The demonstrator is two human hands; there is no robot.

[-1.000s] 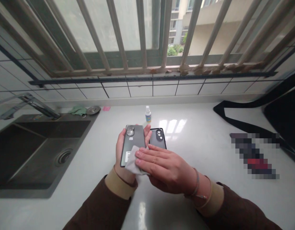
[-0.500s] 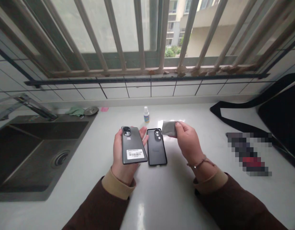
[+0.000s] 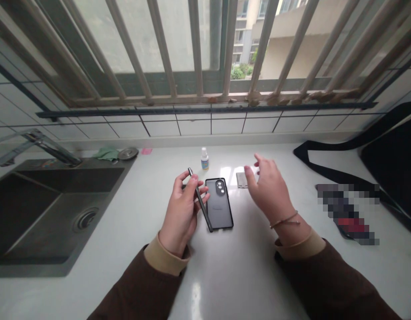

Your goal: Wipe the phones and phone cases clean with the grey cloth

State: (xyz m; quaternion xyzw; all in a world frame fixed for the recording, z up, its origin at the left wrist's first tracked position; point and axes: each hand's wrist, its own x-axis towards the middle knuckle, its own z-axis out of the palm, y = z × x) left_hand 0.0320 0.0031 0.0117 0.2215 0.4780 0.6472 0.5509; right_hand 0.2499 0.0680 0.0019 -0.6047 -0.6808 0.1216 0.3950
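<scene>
My left hand (image 3: 181, 213) grips a grey smartphone (image 3: 200, 198) by its long edges, turned edge-on and tilted so that its faces are hidden. Its lower end reaches over a black-cased smartphone (image 3: 219, 204), which lies flat on the white countertop (image 3: 245, 266) with its camera lenses toward the window. My right hand (image 3: 268, 190) hangs open just right of that phone, fingers spread, holding nothing. Under its fingertips a folded grey wipe (image 3: 241, 179) lies on the counter. A small dropper bottle (image 3: 205, 159) stands behind the phones.
A steel sink (image 3: 55, 209) with a faucet (image 3: 48, 146) fills the left side. A green cloth (image 3: 107, 154) and a round drain cover (image 3: 128, 153) lie behind it. A black bag with a strap (image 3: 388, 146) and a pixelated object (image 3: 348, 213) lie right.
The grey phone has turned from back-up to edge-on in my left hand. My right hand has let go of the wipe, which now lies on the counter.
</scene>
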